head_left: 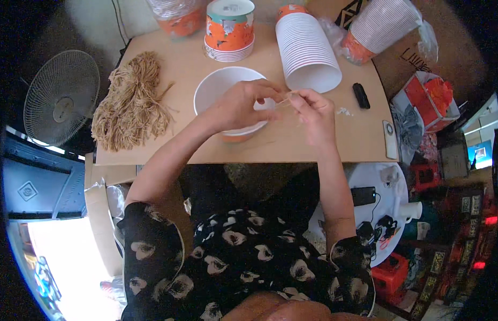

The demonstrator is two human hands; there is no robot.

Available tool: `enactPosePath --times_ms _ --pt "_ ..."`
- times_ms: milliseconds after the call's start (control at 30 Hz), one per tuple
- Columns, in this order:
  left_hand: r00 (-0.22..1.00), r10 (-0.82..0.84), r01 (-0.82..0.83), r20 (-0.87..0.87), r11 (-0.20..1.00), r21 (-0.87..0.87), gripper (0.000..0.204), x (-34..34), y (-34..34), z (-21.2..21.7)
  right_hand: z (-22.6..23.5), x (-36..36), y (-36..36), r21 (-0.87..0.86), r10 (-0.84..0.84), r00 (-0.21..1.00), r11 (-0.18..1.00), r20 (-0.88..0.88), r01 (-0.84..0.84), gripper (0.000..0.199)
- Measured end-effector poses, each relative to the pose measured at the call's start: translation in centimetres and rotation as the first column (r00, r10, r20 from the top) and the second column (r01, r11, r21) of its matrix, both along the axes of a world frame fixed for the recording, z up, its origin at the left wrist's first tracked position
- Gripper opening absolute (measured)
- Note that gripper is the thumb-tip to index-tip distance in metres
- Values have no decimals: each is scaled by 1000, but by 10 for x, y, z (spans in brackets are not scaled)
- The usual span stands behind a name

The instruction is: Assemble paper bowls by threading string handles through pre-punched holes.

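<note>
Just beyond the table's front edge, my hands meet over a thin, pale strand of twine. My right hand pinches the strand between thumb and fingertips. From the left, my left hand reaches in with thumb and fingers apart, its fingertips close to the strand; whether they touch it cannot be made out. Below the left hand sits a white paper bucket, its mouth facing up and partly hidden by hand and wrist. A loose bundle of brown twine lies on the table at the left.
Behind stand upturned orange-and-white paper buckets. A long nested stack of white buckets lies on its side, beside a bagged stack. A black object and a white device lie right. A fan stands left.
</note>
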State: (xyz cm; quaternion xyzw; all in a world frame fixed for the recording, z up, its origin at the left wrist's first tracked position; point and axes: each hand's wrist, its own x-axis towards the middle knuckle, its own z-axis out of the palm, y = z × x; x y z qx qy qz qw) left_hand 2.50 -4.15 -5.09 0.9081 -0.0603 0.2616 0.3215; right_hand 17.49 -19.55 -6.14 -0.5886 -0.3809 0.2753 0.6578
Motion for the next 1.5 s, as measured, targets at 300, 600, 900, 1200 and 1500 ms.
enactPosePath --times_ms 300,600,900,1200,1500 --pt "921 -169 -139 -350 697 -704 20 17 6 13 7 9 5 61 206 976 976 66 -210 28" --pt "901 -352 -84 -255 435 -897 20 26 -4 9 14 0 -14 -23 89 963 996 256 -86 50" --pt "876 -366 -53 -314 573 -818 11 26 -1 6 30 17 -19 -40 17 547 999 837 31 44" --pt "877 -375 -40 -299 564 -825 15 27 3 1 33 25 -20 -23 31 593 1000 805 -21 11" --pt "866 -380 -73 -325 547 -834 17 20 9 7 11 25 -29 -28 -81 870 994 487 108 9"
